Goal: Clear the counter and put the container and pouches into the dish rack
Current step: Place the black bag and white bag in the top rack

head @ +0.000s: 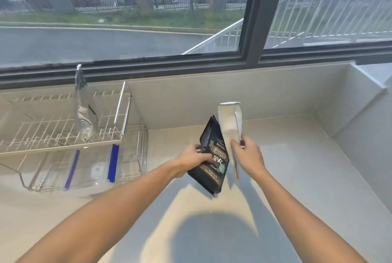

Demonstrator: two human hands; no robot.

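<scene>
My left hand (192, 159) grips a black pouch (212, 169) with gold lettering, held tilted above the counter (297, 167). My right hand (247, 153) grips a white pouch (230, 122) that stands upright right beside the black one, the two touching. At the left stands the wire dish rack (53, 135) with two tiers. A silver foil pouch (83, 109) stands upright in its upper tier. A clear container (91, 169) with blue strips sits in the lower tier.
A wide window with a dark frame (250, 29) runs behind the counter. A low pale backsplash (212, 92) borders the counter at the back and a raised ledge (371, 84) closes it at the right. My shadow falls on the counter near me.
</scene>
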